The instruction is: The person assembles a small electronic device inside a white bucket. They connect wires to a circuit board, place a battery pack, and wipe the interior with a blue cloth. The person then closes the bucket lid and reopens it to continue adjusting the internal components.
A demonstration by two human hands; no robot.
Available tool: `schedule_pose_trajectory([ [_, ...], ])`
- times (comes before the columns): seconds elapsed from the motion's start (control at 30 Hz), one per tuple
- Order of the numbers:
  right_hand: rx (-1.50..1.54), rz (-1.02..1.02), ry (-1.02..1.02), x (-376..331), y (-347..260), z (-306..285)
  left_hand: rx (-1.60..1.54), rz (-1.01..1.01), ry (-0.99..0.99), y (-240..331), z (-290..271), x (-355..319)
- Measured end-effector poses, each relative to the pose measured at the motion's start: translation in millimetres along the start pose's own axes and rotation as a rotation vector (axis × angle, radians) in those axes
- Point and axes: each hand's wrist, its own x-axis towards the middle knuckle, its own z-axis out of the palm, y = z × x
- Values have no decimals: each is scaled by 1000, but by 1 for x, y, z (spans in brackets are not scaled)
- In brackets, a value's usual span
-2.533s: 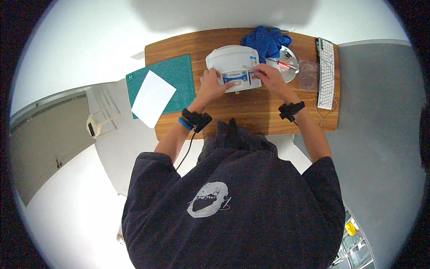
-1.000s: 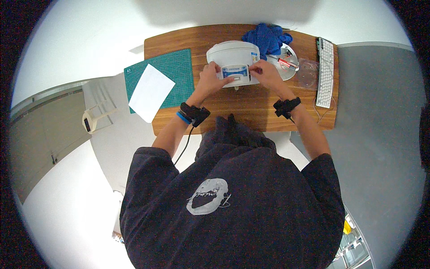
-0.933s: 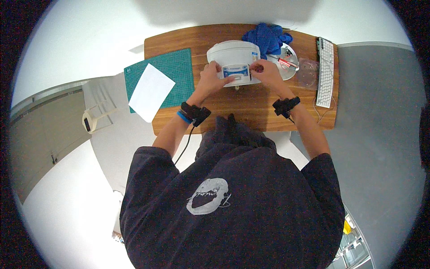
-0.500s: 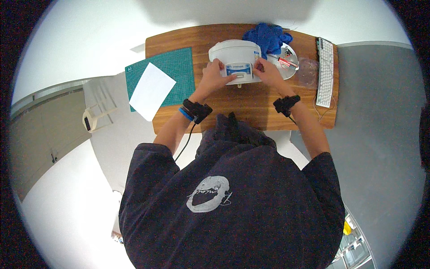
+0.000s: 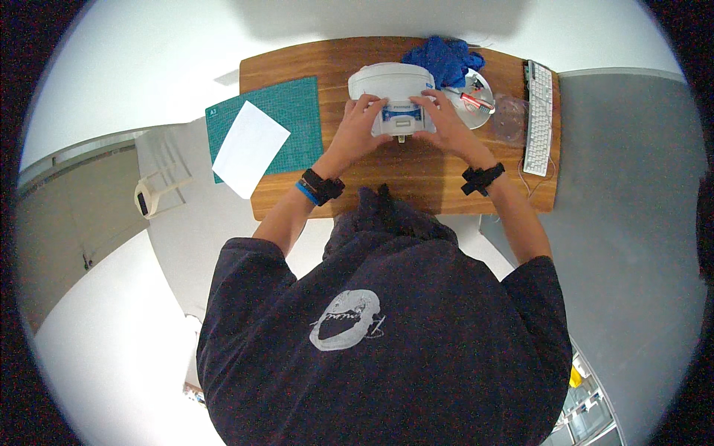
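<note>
A white, rounded appliance (image 5: 390,80) shaped like a small rice cooker stands at the back middle of the wooden desk. On its front is a blue panel with a light button below, and a small tab juts from its lower front edge. My left hand (image 5: 355,136) grips the left front side, fingers on top and thumb low by the edge. Mirroring it, my right hand (image 5: 451,131) holds the right front corner, fingertips over the upper edge and thumb below. The panel shows between both hands; the appliance's underside is hidden.
A crumpled blue cloth (image 5: 445,61) touches a white plate (image 5: 478,121) holding a red-handled tool (image 5: 476,102). Further right are a clear plastic tray (image 5: 509,128) and a white keyboard (image 5: 538,134). At left, white paper (image 5: 249,149) lies over a green cutting mat (image 5: 301,123).
My left thumb has slid off the button down to the lower front edge, and its fingers now reach over the top. My right hand has also spread around its corner. The appliance barely moves.
</note>
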Motion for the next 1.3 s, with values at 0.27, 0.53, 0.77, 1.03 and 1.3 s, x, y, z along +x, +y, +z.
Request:
schedule_pose_trajectory([
  [0.27, -39, -41, 57, -2, 5, 8, 3, 63, -25, 1, -5, 2],
  [0.53, -59, -57, 44, -1, 5, 13, -6, 30, -57, -5, -7, 2],
  [0.77, -97, -60, 19, 4, -4, 3, 50, 47, -52, -7, -6, 3],
  [1.03, -147, -67, 14, 6, -2, 4, 179, 108, -66, -1, -9, 9],
  [1.3, -105, -108, -73, 5, -10, -5, 201, 107, -62, 4, -10, 5],
])
